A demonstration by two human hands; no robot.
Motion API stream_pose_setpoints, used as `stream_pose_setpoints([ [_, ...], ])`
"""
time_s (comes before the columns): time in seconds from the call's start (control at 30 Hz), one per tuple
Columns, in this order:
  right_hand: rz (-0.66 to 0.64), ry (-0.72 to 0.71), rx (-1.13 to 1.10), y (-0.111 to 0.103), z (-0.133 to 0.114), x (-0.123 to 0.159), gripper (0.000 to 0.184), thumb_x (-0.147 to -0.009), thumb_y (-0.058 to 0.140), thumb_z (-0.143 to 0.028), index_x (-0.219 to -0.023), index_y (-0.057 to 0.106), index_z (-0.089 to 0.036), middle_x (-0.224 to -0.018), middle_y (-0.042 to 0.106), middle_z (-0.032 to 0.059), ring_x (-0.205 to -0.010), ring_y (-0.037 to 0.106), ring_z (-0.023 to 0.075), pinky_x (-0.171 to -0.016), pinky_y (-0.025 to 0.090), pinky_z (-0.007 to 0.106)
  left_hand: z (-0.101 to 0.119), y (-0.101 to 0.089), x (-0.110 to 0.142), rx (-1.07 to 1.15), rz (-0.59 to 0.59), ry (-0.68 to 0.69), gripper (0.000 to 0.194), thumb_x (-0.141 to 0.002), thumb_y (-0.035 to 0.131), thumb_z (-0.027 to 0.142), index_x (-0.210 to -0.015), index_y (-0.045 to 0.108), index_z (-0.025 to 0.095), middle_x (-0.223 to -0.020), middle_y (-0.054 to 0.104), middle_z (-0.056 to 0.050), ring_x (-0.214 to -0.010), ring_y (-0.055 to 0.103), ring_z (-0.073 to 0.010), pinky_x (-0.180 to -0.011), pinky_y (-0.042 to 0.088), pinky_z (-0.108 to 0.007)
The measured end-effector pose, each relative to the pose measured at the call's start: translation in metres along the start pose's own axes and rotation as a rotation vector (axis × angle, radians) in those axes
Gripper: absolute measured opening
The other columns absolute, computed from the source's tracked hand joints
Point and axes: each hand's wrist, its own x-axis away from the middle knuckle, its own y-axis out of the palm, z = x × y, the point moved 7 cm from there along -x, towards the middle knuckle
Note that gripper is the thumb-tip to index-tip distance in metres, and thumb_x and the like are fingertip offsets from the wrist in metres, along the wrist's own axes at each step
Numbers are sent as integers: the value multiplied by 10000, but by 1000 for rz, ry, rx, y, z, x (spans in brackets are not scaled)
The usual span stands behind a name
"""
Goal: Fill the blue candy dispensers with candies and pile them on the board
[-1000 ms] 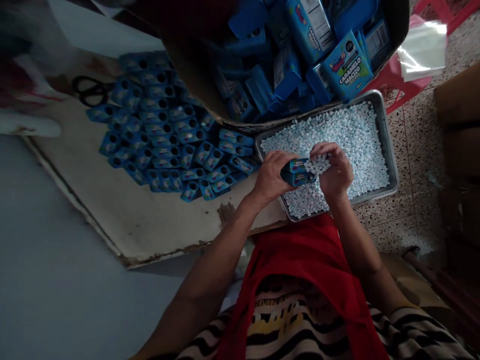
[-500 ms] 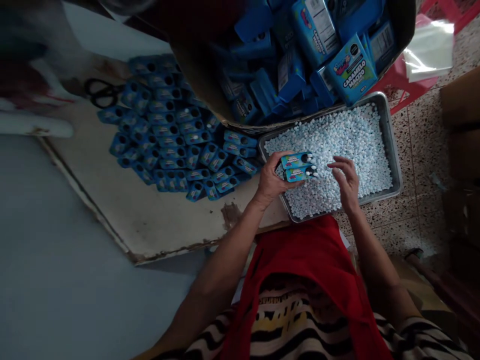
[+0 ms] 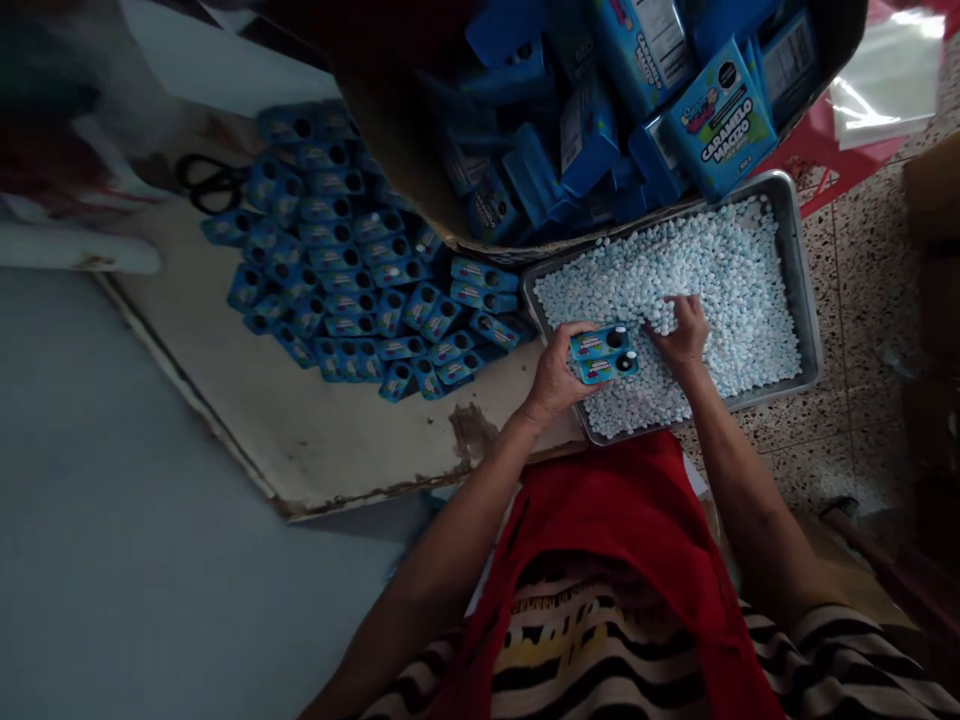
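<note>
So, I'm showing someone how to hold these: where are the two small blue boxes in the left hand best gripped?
Probably across the outer long sides of the two small blue boxes, toward their left end, coming from the left, as the left hand does. They lie side by side, with their round holes near the right end, so this grip leaves the holes uncovered.

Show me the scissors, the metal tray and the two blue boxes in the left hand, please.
Scissors (image 3: 235, 180), head view: black handles, where they meet.
Metal tray (image 3: 805, 290), head view: wall at the picture's right.
Blue boxes (image 3: 592, 344), head view: printed face of the upper one.
</note>
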Motion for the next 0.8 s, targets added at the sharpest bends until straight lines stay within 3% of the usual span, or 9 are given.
stream_pose_setpoints([
  [0.1,56,249,-471,-11,3,-3,448,-654,869,-557,-910,647,-263,-885,665,-4,-833,623,203,-796,558,358,15,6,0,-106,-29,22,733,-697,936,268,-1335,576,239,-1324,707,-104,-1246,709,-288,-1083,574,-428],
  [0.17,-5,376,-820,-14,-12,5,393,-700,836,-532,-909,626,-273,-839,655,-37,-728,604,157,-683,516,300,25,9,-3,-160,-26,46,713,-688,924,229,-1322,598,231,-1303,715,-98,-1237,705,-295,-1073,573,-424],
  [0.23,-90,369,-1064,-20,-42,14,346,-754,785,-551,-899,622,-282,-868,671,-29,-760,643,161,-690,522,304,34,11,-6,-203,-28,48,683,-687,911,213,-1301,612,231,-1272,724,-89,-1214,703,-298,-1059,572,-427],
  [0.3,-119,270,-1173,-32,-77,20,351,-806,711,-622,-854,624,-285,-899,685,-4,-864,684,192,-802,564,358,41,10,-9,-226,-37,43,665,-682,903,197,-1282,617,230,-1241,730,-81,-1182,703,-300,-1040,572,-431],
  [0.43,-105,109,-1170,-44,-123,25,454,-859,601,-726,-773,638,-282,-859,681,30,-930,688,243,-991,556,471,53,9,-15,-259,-73,55,684,-650,887,130,-1274,624,233,-1221,733,-66,-1165,694,-308,-1033,564,-442],
  [0.6,-128,48,-1034,-40,-132,25,531,-861,567,-806,-788,675,-291,-875,699,48,-961,684,273,-1014,546,489,62,6,-18,-315,-81,39,698,-630,888,121,-1268,634,249,-1210,732,-61,-1153,681,-321,-1015,549,-447],
  [0.7,-190,-4,-1019,-35,-135,30,521,-846,618,-797,-830,738,-290,-900,731,52,-968,687,272,-1011,547,477,68,1,-19,-360,-11,19,663,-647,877,119,-1253,643,252,-1203,729,-69,-1149,669,-329,-1034,529,-462],
  [0.8,-249,-39,-975,-33,-144,37,551,-836,638,-823,-894,790,-296,-960,769,50,-1012,706,276,-1059,538,491,73,-7,-22,-385,133,-12,623,-690,881,179,-1255,630,252,-1191,726,-79,-1162,663,-341,-1062,514,-491],
])
